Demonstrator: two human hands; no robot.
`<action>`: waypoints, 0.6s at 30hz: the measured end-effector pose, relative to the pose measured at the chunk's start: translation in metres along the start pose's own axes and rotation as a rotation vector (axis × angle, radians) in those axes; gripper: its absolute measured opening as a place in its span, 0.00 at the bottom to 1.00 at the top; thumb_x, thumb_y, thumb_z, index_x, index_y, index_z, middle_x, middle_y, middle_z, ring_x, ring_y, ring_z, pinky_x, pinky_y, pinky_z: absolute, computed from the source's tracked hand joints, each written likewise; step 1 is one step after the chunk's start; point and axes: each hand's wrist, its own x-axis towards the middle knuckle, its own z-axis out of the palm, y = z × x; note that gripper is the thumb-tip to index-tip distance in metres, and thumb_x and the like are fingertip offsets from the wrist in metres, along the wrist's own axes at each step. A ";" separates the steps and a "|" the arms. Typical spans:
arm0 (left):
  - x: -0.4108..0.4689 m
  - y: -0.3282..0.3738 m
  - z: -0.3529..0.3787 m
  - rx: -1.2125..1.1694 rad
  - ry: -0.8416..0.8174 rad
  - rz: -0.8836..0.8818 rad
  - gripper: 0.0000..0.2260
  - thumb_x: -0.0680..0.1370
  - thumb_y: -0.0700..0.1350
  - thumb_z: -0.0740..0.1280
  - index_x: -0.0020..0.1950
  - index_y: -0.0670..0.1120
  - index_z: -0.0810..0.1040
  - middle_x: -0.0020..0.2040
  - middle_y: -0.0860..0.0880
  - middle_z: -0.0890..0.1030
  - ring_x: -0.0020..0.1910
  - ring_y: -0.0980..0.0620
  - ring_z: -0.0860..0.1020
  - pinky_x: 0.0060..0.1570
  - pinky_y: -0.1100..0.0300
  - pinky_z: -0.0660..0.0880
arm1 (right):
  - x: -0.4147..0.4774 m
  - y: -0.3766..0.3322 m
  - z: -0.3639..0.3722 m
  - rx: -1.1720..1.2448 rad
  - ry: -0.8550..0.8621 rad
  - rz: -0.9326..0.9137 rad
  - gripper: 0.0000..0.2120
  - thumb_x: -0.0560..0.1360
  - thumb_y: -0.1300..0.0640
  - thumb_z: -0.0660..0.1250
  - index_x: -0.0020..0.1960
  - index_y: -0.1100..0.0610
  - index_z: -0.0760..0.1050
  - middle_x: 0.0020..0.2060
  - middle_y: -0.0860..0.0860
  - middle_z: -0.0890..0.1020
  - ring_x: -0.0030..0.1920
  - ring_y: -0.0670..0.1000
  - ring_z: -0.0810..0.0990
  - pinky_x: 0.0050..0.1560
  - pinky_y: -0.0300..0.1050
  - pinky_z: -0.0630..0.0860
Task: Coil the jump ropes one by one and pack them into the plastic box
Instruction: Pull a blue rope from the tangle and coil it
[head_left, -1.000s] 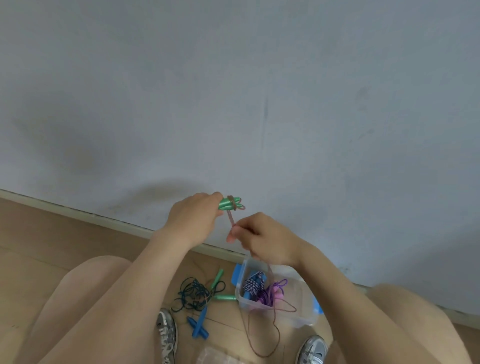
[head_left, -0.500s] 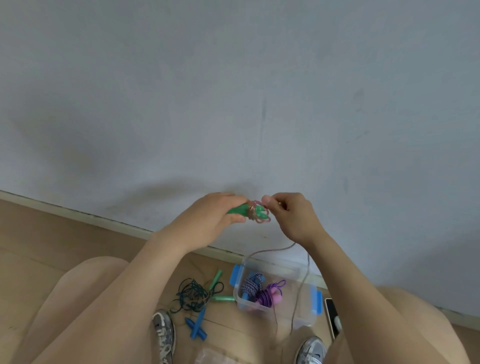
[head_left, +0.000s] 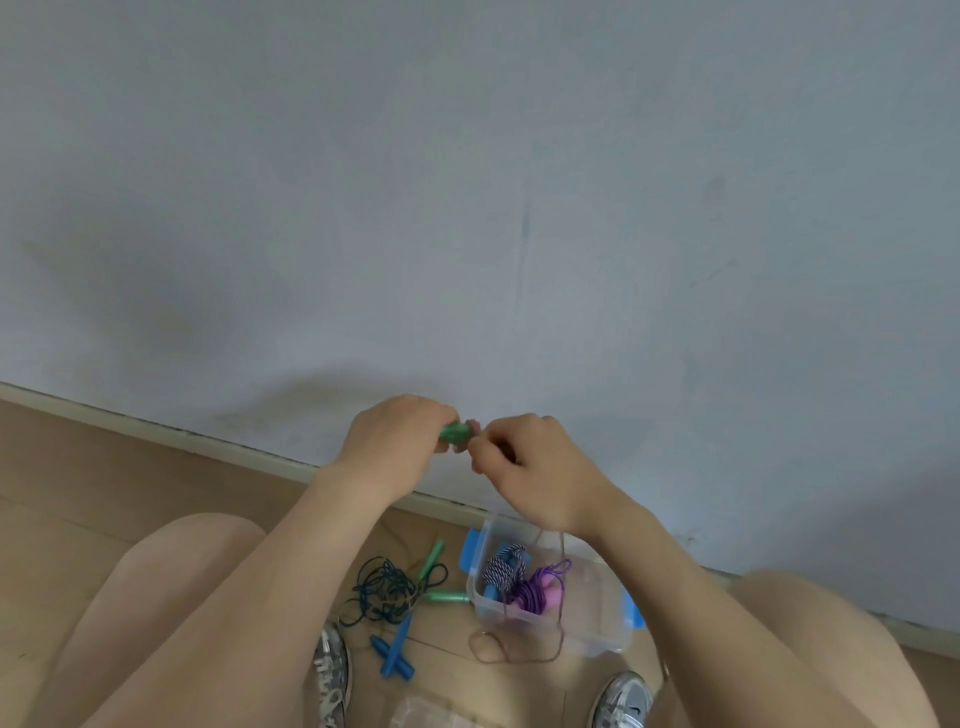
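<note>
There, in front of the pale grey wall (head_left: 467, 208), the left hand (head_left: 395, 447) gripped a pair of green plastic handles (head_left: 457, 432). Its fingers were curled round them so that only their ends showed past the knuckles. The right hand (head_left: 530, 473) sat just beside it, fingers bent, pinching the thin brown cord (head_left: 561, 597) close to those ends, where a few pinkish-brown turns lay bunched against the green. From under the right wrist the cord dropped across the front of the box and ended in a loose loop on the light wooden floor (head_left: 104, 493). Both hands were held well above the floor.

The clear plastic box with blue clips (head_left: 597, 640) stood open on the floor near the baseboard (head_left: 156, 431), between the person's bare knees. Inside it lay a coiled blue-and-white striped rope (head_left: 500, 569) and, touching it on the right, a coiled purple rope (head_left: 537, 592) with something pink beside it.

Left of the box, a dark teal rope (head_left: 384, 592) lay in a loose tangle, with two more green handles (head_left: 434, 558) just beside it, one of them pointing at the box wall. Two blue plastic handles (head_left: 395, 649) lay crossed nearer the person, next to a grey sneaker (head_left: 332, 675).
</note>
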 end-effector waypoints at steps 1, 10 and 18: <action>0.000 -0.002 0.000 -0.011 -0.064 0.040 0.06 0.83 0.45 0.68 0.52 0.58 0.81 0.40 0.56 0.77 0.42 0.52 0.78 0.36 0.56 0.68 | 0.001 0.001 -0.003 0.030 0.047 0.010 0.19 0.83 0.50 0.63 0.38 0.58 0.81 0.25 0.51 0.77 0.27 0.45 0.69 0.33 0.46 0.69; -0.004 0.013 -0.017 -0.600 -0.133 0.248 0.06 0.82 0.51 0.71 0.55 0.51 0.84 0.44 0.50 0.83 0.43 0.56 0.79 0.44 0.60 0.72 | 0.010 0.035 -0.030 0.342 0.236 0.274 0.17 0.81 0.46 0.71 0.40 0.57 0.84 0.30 0.49 0.75 0.31 0.47 0.68 0.34 0.41 0.66; 0.002 -0.004 -0.017 -0.501 0.148 0.045 0.06 0.85 0.52 0.65 0.53 0.51 0.76 0.44 0.54 0.83 0.42 0.56 0.80 0.43 0.58 0.76 | 0.005 0.021 -0.004 0.072 -0.141 0.204 0.25 0.86 0.43 0.59 0.37 0.51 0.83 0.28 0.52 0.72 0.28 0.49 0.69 0.38 0.46 0.71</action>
